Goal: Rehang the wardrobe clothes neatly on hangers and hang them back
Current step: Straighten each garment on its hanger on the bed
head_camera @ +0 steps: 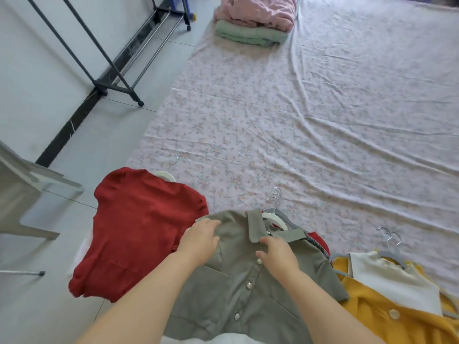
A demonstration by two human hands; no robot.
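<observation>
**A:** Where is the grey shirt [233, 289]?

**B:** Closest to the camera, lying front up on the flowered sheet [323, 120]. Its row of buttons is showing and its collar points away.

**A:** And the hands?

**B:** Both are on the shirt. The left hand [201, 238] lies on the shirt's left-side shoulder, fingers fairly straight and pressed on the cloth, gripping nothing. The right hand [278, 254] sits on the front just under the collar with its fingers curled. I cannot tell whether it pinches the cloth or only touches it.

**A:** Is the shirt on a hanger?

**B:** A white hanger [273, 217] shows in the neck opening. A bunch of metal hooks [274, 196] sticks out just beyond the collar.

**A:** What lies next to the shirt?

**B:** A red top [139, 232] is spread flat to its left, touching it, with a second white hanger [165, 173] poking out at the far end. To the shirt's right is a yellow cardigan [387, 316] with a white top [387, 276] laid over it. A grey hanger [392, 254] sits at the white top's neck.

**A:** Anything further off?

**B:** Far beyond the shirt, on the same sheet, there is a folded pile [253, 23], pink on green. Beyond the shirt and to its left, a dark clothes rack [116, 70] on wheels stands by the wall. Left of the shirt, past the red top, is part of a pale chair [29, 194].
</observation>
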